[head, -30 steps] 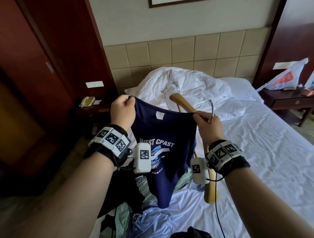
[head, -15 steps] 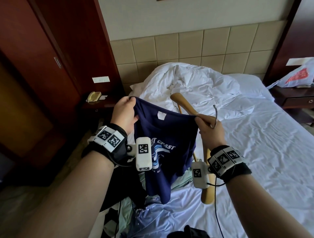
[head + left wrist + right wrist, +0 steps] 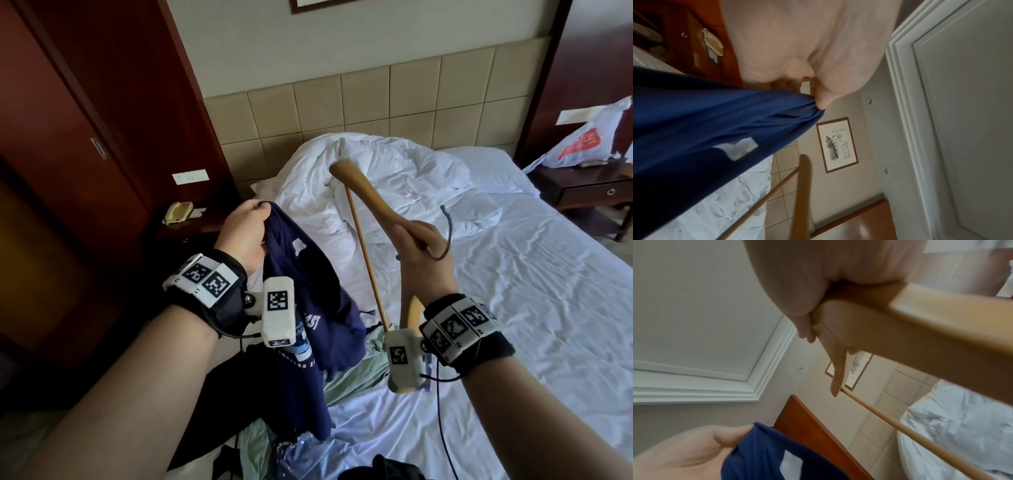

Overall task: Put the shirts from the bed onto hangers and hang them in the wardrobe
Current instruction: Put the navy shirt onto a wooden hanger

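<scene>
My left hand [image 3: 248, 233] pinches the shoulder of a navy blue T-shirt [image 3: 308, 325] with white and light-blue print, which hangs bunched over the bed; the same shirt [image 3: 705, 129] fills the left wrist view. My right hand [image 3: 416, 250] grips a wooden hanger [image 3: 370, 212] near its metal hook [image 3: 448, 233], tilted with one arm pointing up and away. In the right wrist view the hanger [image 3: 920, 324] crosses the frame with its thin bar [image 3: 900, 426] below. Shirt and hanger are apart.
More clothes [image 3: 349, 373], green, light blue and black, lie heaped on the white bed [image 3: 513, 325]. A crumpled duvet [image 3: 394, 178] is at the headboard. The dark wooden wardrobe [image 3: 68, 154] stands left, with a phone [image 3: 178, 212] on a nightstand. Another nightstand [image 3: 596, 192] holds a plastic bag.
My right hand let go of the shirt's other shoulder and drew the hanger out to the right. The shirt now hangs collapsed from my left hand alone.
</scene>
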The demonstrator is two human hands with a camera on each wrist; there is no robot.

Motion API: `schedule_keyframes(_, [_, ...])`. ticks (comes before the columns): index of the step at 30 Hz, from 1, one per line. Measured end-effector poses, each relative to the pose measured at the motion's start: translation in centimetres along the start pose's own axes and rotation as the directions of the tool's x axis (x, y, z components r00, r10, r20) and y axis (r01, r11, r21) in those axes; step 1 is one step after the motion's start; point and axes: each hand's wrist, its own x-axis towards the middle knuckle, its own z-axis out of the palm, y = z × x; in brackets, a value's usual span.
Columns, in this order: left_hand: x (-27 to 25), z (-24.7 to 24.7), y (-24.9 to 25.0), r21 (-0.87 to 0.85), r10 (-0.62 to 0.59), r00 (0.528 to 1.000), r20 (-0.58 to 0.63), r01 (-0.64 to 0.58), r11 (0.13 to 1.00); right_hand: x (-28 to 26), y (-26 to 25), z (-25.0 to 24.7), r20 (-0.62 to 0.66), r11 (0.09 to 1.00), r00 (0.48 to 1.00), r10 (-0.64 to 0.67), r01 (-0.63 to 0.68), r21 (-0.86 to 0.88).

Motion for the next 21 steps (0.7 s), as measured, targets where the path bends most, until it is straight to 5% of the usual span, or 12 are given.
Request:
schedule_keyframes(6, [-0.2, 1.0, -0.4, 0.234, -0.010, 0.999, 0.045, -0.001, 0.972, -0.4, -5.0, 0.3, 0.050, 0.978, 0.986, -0.156, 0.147, 0.147])
schedule_keyframes(14, [-0.6, 1.3, 0.1, 0.236, -0.036, 0.996, 0.084, 0.015, 0.972, -1.1, -10.1, 1.2, -0.038, 0.857, 0.942, -0.332, 0.319, 0.404])
schedule_keyframes(21, [-0.9, 0.6, 0.8, 0.264, -0.049, 0.994, 0.102, 0.020, 0.964, -1.0, -13.5, 1.5, -0.167, 0.752, 0.847, -0.505, 0.527, 0.397])
